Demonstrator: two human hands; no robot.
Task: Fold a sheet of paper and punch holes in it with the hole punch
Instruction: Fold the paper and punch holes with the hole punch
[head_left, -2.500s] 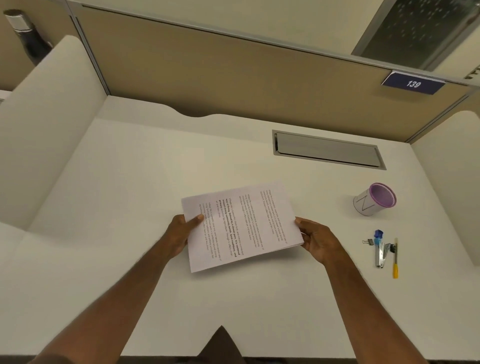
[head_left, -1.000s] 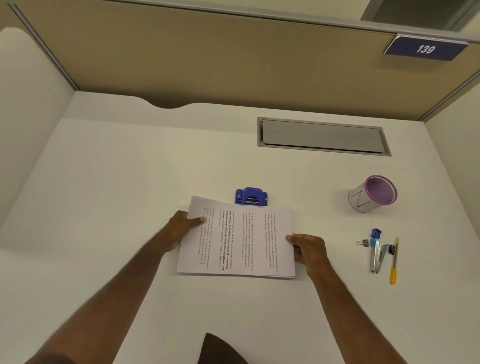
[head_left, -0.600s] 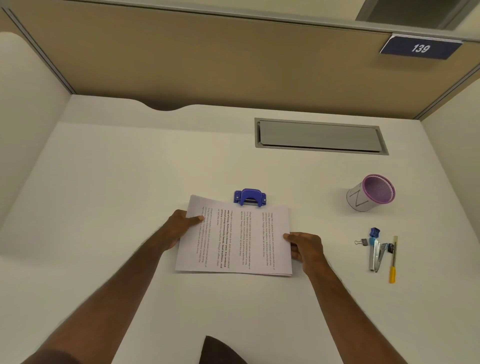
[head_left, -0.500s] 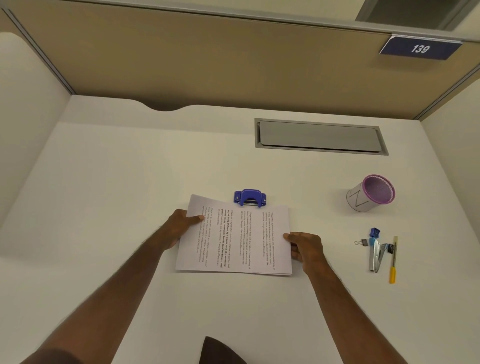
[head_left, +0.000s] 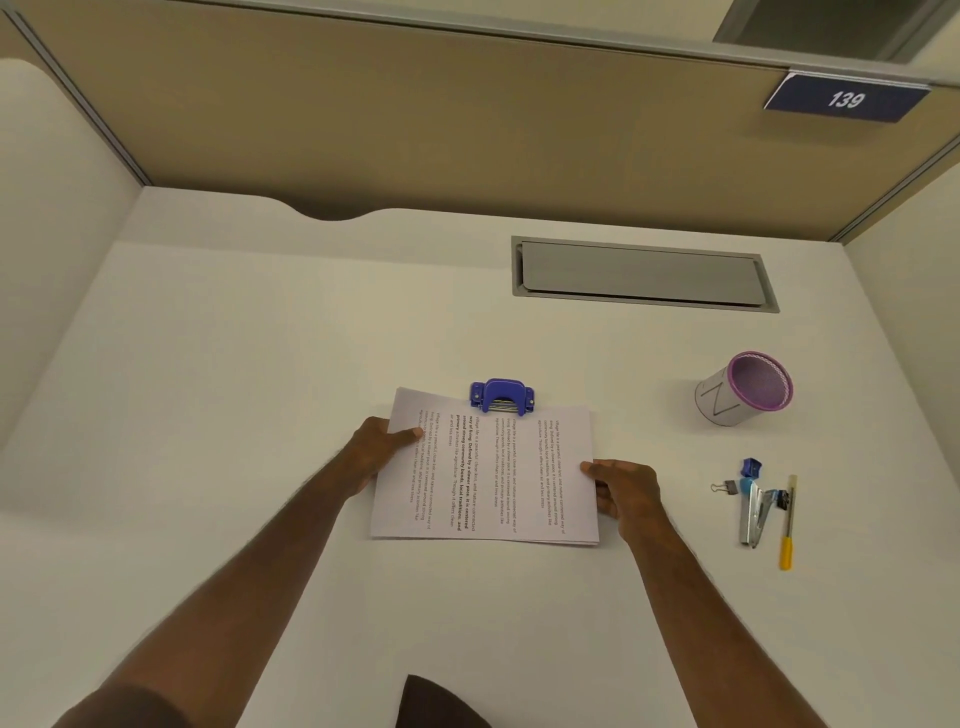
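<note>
A folded sheet of printed paper (head_left: 488, 473) lies on the white desk (head_left: 260, 389), its far edge pushed into the mouth of a blue hole punch (head_left: 501, 397). My left hand (head_left: 382, 447) pinches the paper's left edge, thumb on top. At the right edge, my right hand (head_left: 621, 491) holds the sheet with the thumb on top and the fingers underneath. The lower part of the punch is hidden behind the paper's far edge.
A purple-rimmed mesh pen cup (head_left: 743, 388) stands to the right. Nearer lie a stapler (head_left: 754, 512), a yellow pen (head_left: 788, 525), a blue sharpener (head_left: 749, 466) and a binder clip (head_left: 726, 487). A grey cable hatch (head_left: 641, 274) sits at the back. Partition walls close in three sides.
The paper, first held tilted above the desk and covering the punch, has been brought square and slid forward so its far edge sits in the punch. Both hands keep their hold.
</note>
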